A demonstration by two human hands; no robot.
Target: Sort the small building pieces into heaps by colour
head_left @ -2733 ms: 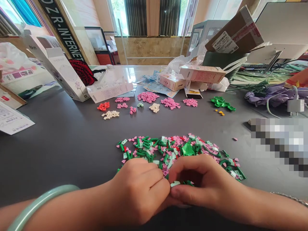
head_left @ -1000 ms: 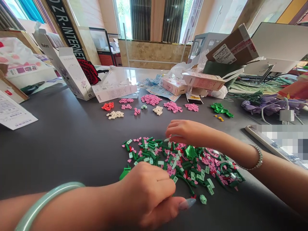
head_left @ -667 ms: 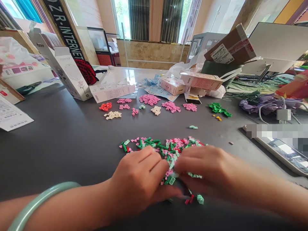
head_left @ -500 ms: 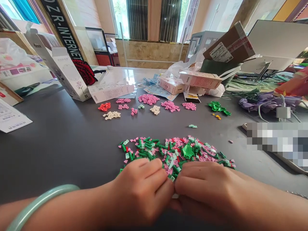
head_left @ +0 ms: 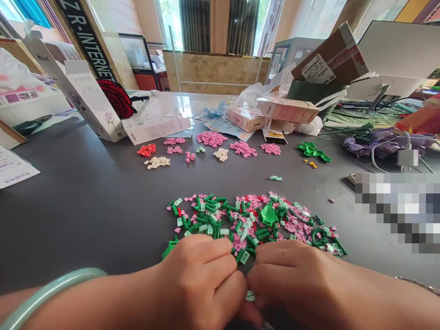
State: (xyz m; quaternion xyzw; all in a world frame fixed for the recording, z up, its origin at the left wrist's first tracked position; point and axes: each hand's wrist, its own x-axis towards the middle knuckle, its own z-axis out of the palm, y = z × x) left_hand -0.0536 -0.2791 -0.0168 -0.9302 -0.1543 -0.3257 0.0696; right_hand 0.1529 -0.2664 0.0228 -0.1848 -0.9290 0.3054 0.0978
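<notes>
My left hand (head_left: 209, 279) and my right hand (head_left: 292, 275) meet at the bottom centre, both with fingers curled closed. Between them a small pale green piece (head_left: 250, 296) shows, pinched at the fingertips; most of it is hidden. Just beyond the knuckles spreads a mixed pile of small bricks (head_left: 240, 224), with green, pink, red and pale green parts. A bright green leaf-like piece (head_left: 268, 214) lies in that pile. A green bangle (head_left: 51, 293) circles my left wrist.
Sorted clusters stand farther back: red pieces (head_left: 146, 150), cream pieces (head_left: 157, 162), pink pieces (head_left: 211, 139) and green pieces (head_left: 313, 151). Behind them are a tall white box (head_left: 92, 103) and pink boxes (head_left: 288, 110). At right lie a white charger (head_left: 407, 158) and a blurred-out object (head_left: 402, 201).
Both hands have shifted slightly down, toward me, still together. The pale green piece between them shows more clearly, and more of the pile is visible.
</notes>
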